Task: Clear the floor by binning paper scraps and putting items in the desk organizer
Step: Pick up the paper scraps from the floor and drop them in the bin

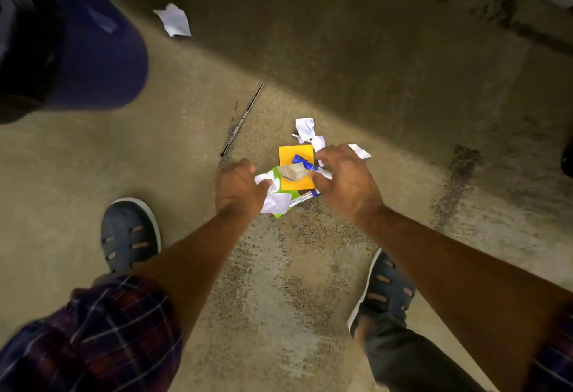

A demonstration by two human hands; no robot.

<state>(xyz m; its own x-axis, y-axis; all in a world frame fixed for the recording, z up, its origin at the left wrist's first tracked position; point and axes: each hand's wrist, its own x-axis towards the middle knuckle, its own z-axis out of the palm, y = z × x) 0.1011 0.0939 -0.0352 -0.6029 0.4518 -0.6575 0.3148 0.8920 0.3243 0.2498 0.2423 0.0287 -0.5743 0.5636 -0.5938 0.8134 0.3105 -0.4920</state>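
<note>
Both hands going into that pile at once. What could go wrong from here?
1. Scraps and keepers are mixed: the blue marker lies on the orange notepad among white scraps; a two-hand scoop may bin it.
2. The black pen and far crumpled paper lie apart from the pile, easy to miss.

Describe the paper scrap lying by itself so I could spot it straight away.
Find the big dark purple bin at the upper left. Just right of it, on the bare floor, lies a crumpled white paper scrap. The other white scraps crowd round the orange sheet lower down; this one lies alone, beyond the thin dark pen.
</note>
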